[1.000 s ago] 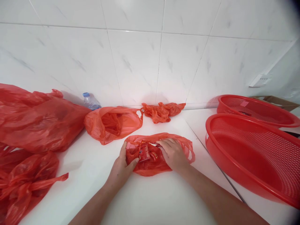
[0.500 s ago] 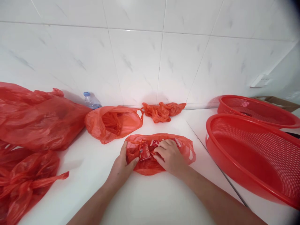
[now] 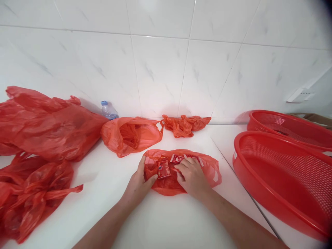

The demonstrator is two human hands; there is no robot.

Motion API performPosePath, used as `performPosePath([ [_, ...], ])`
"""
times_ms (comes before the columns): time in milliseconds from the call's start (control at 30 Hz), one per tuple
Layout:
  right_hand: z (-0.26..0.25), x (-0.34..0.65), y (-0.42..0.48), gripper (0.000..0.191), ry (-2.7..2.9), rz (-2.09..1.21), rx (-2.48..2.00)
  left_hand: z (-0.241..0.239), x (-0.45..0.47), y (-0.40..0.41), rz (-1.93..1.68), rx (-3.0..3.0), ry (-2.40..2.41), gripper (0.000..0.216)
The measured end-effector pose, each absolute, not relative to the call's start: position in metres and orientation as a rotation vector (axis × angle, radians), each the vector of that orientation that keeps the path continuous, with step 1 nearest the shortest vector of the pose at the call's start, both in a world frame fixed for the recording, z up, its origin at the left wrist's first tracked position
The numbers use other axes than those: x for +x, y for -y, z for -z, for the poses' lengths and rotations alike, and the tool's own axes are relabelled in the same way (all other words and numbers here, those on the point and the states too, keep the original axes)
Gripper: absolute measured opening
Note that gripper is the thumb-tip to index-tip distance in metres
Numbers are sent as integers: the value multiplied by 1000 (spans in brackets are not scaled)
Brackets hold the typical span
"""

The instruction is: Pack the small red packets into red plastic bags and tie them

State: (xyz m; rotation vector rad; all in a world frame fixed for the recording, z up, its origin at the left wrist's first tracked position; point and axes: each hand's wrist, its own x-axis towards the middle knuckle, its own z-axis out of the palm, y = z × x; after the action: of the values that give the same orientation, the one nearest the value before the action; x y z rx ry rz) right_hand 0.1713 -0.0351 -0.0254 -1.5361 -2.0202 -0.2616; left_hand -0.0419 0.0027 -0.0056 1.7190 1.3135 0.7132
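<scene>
A red plastic bag (image 3: 168, 191) lies open on the white table in front of me. Inside it are a small red packet (image 3: 164, 168) with dark and gold print and, behind that, red-and-white printed packets (image 3: 177, 158). My left hand (image 3: 140, 180) grips the bag's left side, thumb over the near rim and fingers along the outside. My right hand (image 3: 193, 176) reaches into the bag with fingers curled and pinched together. A bit of something red shows at its fingertips, too small to name. The palm hides the rest.
Filled red bags (image 3: 52, 128) stand at the left, with a knotted bag (image 3: 31, 193) nearer me. Along the wall are a clear bottle (image 3: 108, 111), an open red bag (image 3: 147, 133) and a crumpled one (image 3: 185, 125). Two red plastic baskets (image 3: 272, 186) occupy the right.
The whole scene has shifted slightly right as my head turned a little left. My right fingers have shifted slightly inside the bag. The left hand keeps its place on the bag.
</scene>
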Motion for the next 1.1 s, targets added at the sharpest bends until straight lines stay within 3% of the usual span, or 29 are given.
performPosePath([
  [133, 16, 167, 41, 21, 1962, 264, -1559, 4, -43, -3, -689, 1714, -1299, 85],
  [300, 11, 151, 45, 46, 2143, 164, -1500, 11, -43, -3, -725, 1723, -1317, 82],
  [433, 16, 143, 39, 53, 2271, 64, -1474, 16, -44, -4, -718, 1739, -1327, 82],
  [700, 16, 148, 36, 26, 2120, 85, -1372, 18, -45, -5, -723, 1735, -1340, 84],
  [933, 16, 154, 40, 26, 2010, 207, -1256, 15, -45, -4, -712, 1729, -1332, 82],
  [1100, 19, 158, 38, 39, 1982, 246, -1207, 17, -45, -4, -725, 1717, -1303, 80],
])
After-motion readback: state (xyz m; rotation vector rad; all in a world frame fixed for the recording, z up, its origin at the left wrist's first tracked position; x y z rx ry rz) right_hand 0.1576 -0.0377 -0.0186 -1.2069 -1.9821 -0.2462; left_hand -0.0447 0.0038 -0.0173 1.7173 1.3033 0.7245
